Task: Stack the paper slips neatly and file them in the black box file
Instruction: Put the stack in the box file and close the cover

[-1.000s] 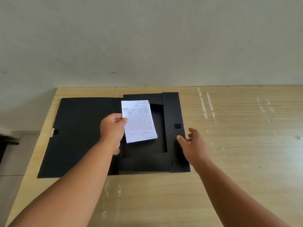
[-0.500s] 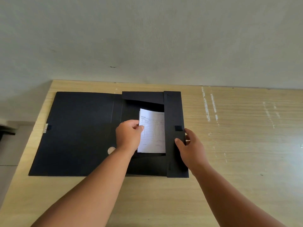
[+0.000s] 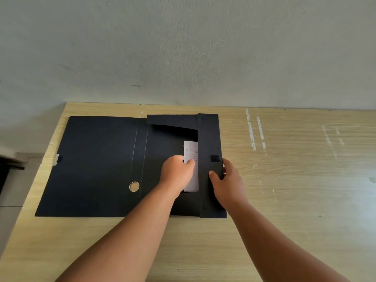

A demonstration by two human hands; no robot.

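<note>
The black box file (image 3: 97,165) lies open and flat on the wooden table, its lid spread to the left. A white stack of printed paper slips (image 3: 191,151) lies inside the file's right half, most of it tucked under the right side flap (image 3: 208,139). My left hand (image 3: 177,176) rests on the slips, thumb pressing on the paper. My right hand (image 3: 225,184) grips the outer edge of the right flap, thumb on top and fingers beneath.
The wooden table (image 3: 295,180) meets a pale wall at the back. Its left edge drops to the floor beside the file. White scuff marks (image 3: 254,131) streak the tabletop to the right. A round finger hole (image 3: 134,186) shows in the file's spine.
My left hand has carried the slips down and to the right, sliding them under the right flap. My right hand has closed on that flap's edge.
</note>
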